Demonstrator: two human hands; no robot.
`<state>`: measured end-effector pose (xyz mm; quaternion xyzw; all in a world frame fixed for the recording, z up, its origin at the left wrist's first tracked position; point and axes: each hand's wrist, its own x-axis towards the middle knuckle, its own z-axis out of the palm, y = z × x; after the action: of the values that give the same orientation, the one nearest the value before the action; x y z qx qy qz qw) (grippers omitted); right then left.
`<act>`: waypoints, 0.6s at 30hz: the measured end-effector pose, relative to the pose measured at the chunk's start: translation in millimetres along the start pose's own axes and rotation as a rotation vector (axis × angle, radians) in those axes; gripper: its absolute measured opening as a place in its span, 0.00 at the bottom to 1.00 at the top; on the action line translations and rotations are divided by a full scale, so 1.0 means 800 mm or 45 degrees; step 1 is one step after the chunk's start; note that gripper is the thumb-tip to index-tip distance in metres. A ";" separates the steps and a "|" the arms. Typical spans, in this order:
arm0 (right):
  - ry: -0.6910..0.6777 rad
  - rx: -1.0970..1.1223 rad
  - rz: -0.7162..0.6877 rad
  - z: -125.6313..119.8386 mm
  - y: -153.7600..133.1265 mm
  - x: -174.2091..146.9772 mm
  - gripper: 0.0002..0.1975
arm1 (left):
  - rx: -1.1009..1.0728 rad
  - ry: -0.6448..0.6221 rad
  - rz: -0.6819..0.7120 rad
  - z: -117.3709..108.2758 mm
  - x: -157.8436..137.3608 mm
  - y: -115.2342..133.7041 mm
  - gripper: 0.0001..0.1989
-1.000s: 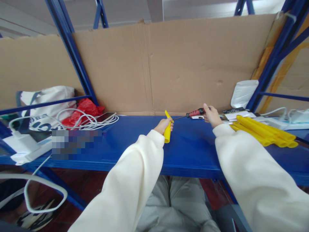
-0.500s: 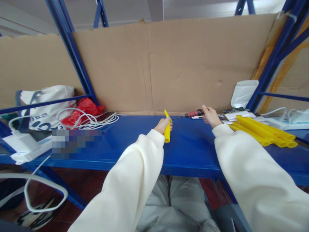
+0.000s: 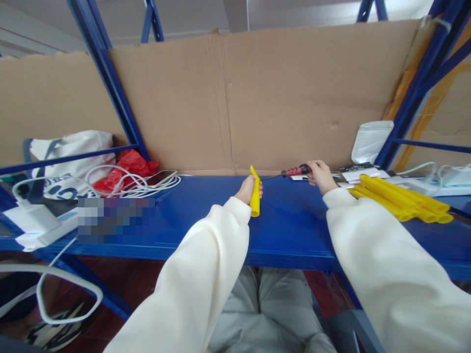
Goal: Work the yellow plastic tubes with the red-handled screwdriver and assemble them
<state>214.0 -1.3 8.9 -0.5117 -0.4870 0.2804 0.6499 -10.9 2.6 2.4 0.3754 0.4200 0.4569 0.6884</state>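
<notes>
My left hand (image 3: pixel 246 190) is closed around a yellow plastic tube (image 3: pixel 255 203), held roughly upright above the blue shelf, with a narrow tip showing at the top. In my right hand (image 3: pixel 321 175) is the end of a screwdriver's red and black handle (image 3: pixel 294 171), gripped with bent fingers. The thin dark shaft (image 3: pixel 271 177) points left and reaches the tube beside my left fingers. Whether its tip touches or enters the tube I cannot tell.
Several yellow tubes (image 3: pixel 405 201) lie stacked on the blue shelf (image 3: pixel 290 235) at right, near a power strip. At left are coiled white cables (image 3: pixel 165 184), a red plastic bag (image 3: pixel 128 164), a cloth bag (image 3: pixel 73 157) and a charger (image 3: pixel 31 218). Cardboard (image 3: pixel 279 98) walls the back.
The screwdriver has shifted very slightly to the left with my right hand. The tube in my left hand looks turned or tilted a little; both hands keep their grip.
</notes>
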 end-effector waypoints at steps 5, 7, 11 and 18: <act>-0.027 -0.067 -0.084 -0.001 -0.002 0.000 0.10 | 0.025 -0.011 0.023 -0.001 0.000 0.000 0.11; -0.038 -0.137 -0.155 -0.005 0.005 0.004 0.14 | 0.026 0.008 0.018 -0.001 -0.001 0.000 0.11; 0.003 -0.130 -0.225 -0.010 0.018 0.015 0.17 | 0.037 0.018 0.010 0.000 -0.001 0.001 0.11; 0.035 -0.038 -0.212 -0.010 0.020 0.023 0.16 | -0.011 -0.028 -0.004 0.003 -0.001 0.000 0.11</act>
<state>230.2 16.1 0.3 -0.4827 -0.5230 0.2111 0.6700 -9.2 1.6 3.4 0.3767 0.4110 0.4537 0.6953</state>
